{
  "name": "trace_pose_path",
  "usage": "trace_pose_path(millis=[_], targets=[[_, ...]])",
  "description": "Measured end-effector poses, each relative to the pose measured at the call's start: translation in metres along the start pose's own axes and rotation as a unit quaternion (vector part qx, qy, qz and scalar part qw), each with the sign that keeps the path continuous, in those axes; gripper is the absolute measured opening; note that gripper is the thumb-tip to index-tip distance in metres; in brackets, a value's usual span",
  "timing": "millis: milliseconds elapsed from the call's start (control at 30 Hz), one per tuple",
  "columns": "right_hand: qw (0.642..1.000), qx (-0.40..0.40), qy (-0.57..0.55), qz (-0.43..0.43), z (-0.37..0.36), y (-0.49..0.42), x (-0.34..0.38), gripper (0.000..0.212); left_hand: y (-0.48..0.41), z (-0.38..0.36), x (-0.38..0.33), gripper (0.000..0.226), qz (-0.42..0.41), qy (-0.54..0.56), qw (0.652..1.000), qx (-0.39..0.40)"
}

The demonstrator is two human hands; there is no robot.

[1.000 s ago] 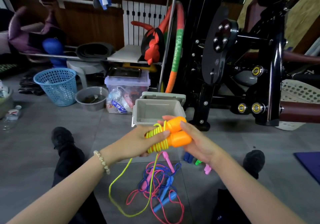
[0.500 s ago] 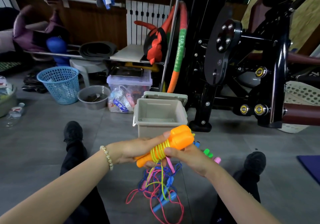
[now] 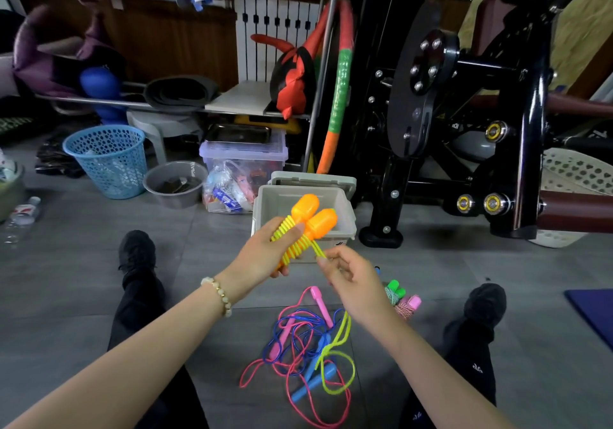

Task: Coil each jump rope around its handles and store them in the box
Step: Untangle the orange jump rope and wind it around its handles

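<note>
- here, the left hand [image 3: 265, 256] grips the two orange handles [image 3: 313, 216], fingers curled round them and the thumb pressed across the yellow rope [image 3: 293, 241] wound over their shafts.
- the handles lie side by side, bulb ends up and tilted to the right, held in the air in front of the grey box [image 3: 348, 229].
- the right hand [image 3: 351, 279] pinches the loose run of that rope between thumb and forefinger, just beside the lowest turn of the coil; its other fingers are loosely curled.
- below the pinch the rope passes behind the right hand and drops as a slack tail [image 3: 341, 334] that ends in a loop on the floor [image 3: 66, 296].
- the box stands open on the floor with its lid [image 3: 311, 180] propped behind it; the handles hide part of its inside.
- a pink rope [image 3: 320, 302] and a blue rope [image 3: 310, 385] lie tangled between the person's legs, with the yellow loop over them.
- a green handle [image 3: 394, 287] and a pink-capped twisted cord [image 3: 411, 306] lie just right of the right hand.
- a bead bracelet [image 3: 219, 296] sits on the left wrist.
- further back stand a blue basket [image 3: 109, 160], a grey bowl [image 3: 174, 183] and a clear tub [image 3: 243, 156].
</note>
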State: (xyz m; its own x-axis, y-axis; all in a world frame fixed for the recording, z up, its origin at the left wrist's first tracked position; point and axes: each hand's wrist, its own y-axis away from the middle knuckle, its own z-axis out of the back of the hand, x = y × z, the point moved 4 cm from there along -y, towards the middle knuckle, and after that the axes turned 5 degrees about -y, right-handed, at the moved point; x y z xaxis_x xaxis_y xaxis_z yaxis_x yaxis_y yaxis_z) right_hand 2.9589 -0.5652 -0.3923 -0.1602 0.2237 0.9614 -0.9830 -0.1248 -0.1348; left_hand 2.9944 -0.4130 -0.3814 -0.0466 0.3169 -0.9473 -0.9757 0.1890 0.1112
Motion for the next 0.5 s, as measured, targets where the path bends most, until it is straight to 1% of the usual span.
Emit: trace_pose_path(millis=[67,133,200,300,367,433,500], targets=[[0.999,0.012,0.045,0.021,0.0,0.002,0.002,0.013,0.0,-0.002,0.004,0.024,0.024,0.011,1.0,0.014],[0.994,0.035,0.099,0.033,0.002,0.002,0.001,0.007,0.0,-0.003,0.006,0.023,0.036,-0.002,0.999,0.038],[0.984,0.065,0.161,0.044,0.004,0.002,0.002,0.002,-0.002,0.001,0.006,0.023,0.018,-0.058,0.997,0.046],[0.953,0.094,0.271,0.095,0.013,-0.002,0.019,0.012,-0.002,0.001,0.006,0.029,-0.006,-0.156,0.983,0.093],[0.931,0.093,0.334,0.115,0.02,-0.007,0.036,0.018,0.002,-0.003,0.003,0.037,-0.008,-0.199,0.971,0.135],[0.927,0.075,0.35,0.114,0.029,-0.012,0.05,0.022,0.008,-0.005,-0.004,0.044,-0.012,-0.196,0.966,0.169],[0.944,0.075,0.309,0.091,0.036,-0.019,0.056,0.026,0.013,-0.004,-0.013,0.046,-0.022,-0.174,0.963,0.206]])
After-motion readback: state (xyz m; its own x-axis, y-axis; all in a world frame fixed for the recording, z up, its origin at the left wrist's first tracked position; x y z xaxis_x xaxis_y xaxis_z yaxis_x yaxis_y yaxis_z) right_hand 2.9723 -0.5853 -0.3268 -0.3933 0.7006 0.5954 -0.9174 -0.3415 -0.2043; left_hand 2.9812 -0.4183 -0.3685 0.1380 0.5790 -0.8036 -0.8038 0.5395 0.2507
